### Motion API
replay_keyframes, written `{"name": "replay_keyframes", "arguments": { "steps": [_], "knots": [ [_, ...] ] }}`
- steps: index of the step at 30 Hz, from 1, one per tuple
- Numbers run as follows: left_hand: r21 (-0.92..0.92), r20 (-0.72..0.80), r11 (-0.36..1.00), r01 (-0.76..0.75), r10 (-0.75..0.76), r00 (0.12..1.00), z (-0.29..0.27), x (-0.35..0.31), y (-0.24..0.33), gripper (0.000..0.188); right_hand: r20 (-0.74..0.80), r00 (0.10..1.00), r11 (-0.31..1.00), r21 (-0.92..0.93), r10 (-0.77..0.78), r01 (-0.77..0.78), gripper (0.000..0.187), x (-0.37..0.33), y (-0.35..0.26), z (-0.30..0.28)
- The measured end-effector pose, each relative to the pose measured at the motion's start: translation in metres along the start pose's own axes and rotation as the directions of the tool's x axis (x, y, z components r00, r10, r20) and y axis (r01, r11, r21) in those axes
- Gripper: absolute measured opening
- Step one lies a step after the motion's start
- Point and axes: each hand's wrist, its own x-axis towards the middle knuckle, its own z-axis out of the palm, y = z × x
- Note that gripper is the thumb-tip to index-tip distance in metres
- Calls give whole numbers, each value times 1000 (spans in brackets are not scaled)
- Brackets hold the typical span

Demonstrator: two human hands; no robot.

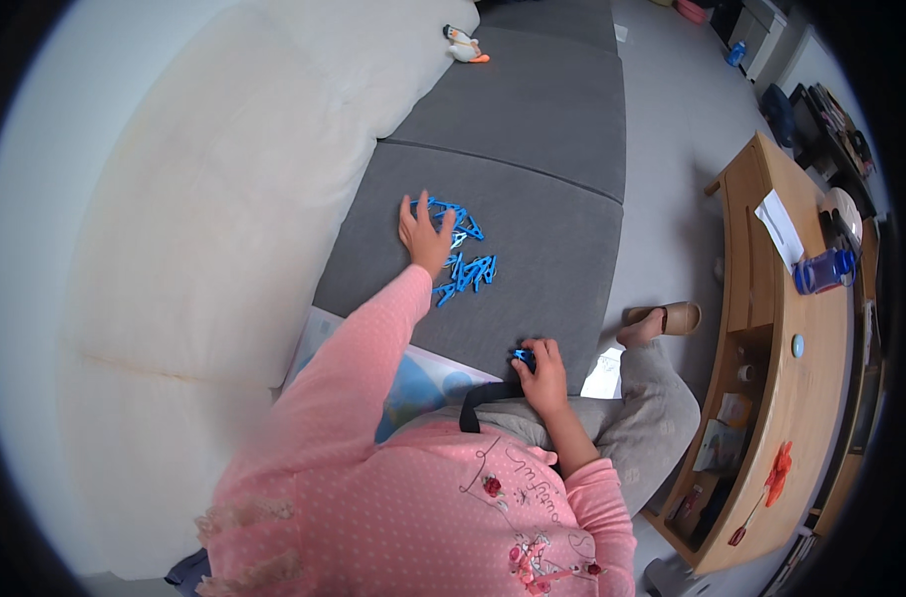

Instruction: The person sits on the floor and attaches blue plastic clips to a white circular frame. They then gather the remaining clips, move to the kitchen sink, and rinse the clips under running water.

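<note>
Blue clothespins (476,272) lie in a loose pile on the dark grey sofa seat (533,129), with a few paler pieces (459,240) among them. Over the left part of the pile is my left hand (425,237), its fingers spread and partly covering several clothespins. No clothespin is plainly gripped in it. Closer to my body, at the seat's near right, my right hand (543,378) pinches a blue clothespin (521,355) between thumb and fingers. Part of that clothespin is hidden by the fingers.
A puffy cream backrest (224,179) runs along the left. A toy bird (465,46) lies at the far end. To the right stands a wooden cabinet (806,398) bearing a blue bottle (823,272). A patterned light sheet (423,383) lies by my lap.
</note>
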Motion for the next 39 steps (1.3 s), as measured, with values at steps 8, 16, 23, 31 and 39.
{"name": "replay_keyframes", "arguments": {
  "steps": [8,16,23,31,39],
  "knots": [
    [-126,466,972,-200,236,852,-1,1,-19,34,-126,991,999,-10,-52,51,32,4,4,-1],
    [-304,626,925,-229,375,684,-69,-85,10,79,-156,986,999,0,-53,54,37,30,2,-7],
    [-111,623,888,-447,413,664,-74,-114,45,115,-60,995,967,-248,-82,65,64,110,-2,5],
    [-223,439,873,-434,487,755,-42,-105,57,90,-35,961,955,-118,-276,270,27,91,11,25],
    [-367,543,813,-451,581,606,-9,-103,78,73,-365,931,994,107,6,36,30,60,18,7]
  ]
}}
